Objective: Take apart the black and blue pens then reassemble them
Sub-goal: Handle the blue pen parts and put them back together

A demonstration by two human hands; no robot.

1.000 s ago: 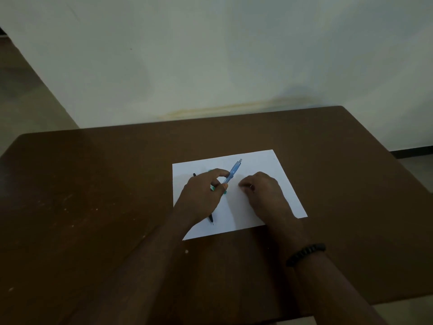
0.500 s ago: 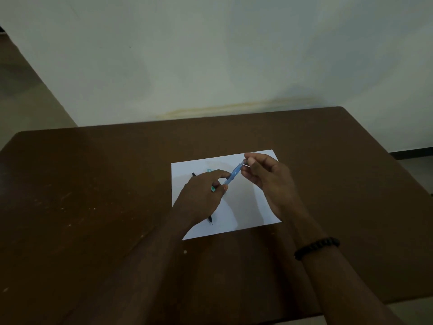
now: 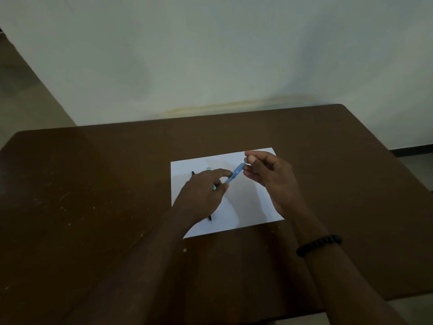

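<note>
Blue pen (image 3: pixel 235 172) held off the counter (image 3: pixel 93 184) over the paper (image 3: pixel 248 202), centre of frame, slanting from lower left to upper right. Left hand (image 3: pixel 201 195) grips the lower barrel between thumb and fingers. Right hand (image 3: pixel 269 174) pinches the pen's upper tip, thumb and forefinger curled onto it.

Black pen (image 3: pixel 193 173) lies on the paper under the left hand; only its two ends show, upper left of the hand and below the wrist. It looks whole, though most of it is hidden.

A small teal piece (image 3: pixel 208 168) sits on the paper just above the left hand; too small to tell what it is, possibly a part off the blue pen.

Judgement: early stage. Blue pen disassembly is under way at the tip end. Black pen appears untouched. Both reassemblies remain.

Black beaded bracelet (image 3: pixel 318 245) on right wrist.
</note>
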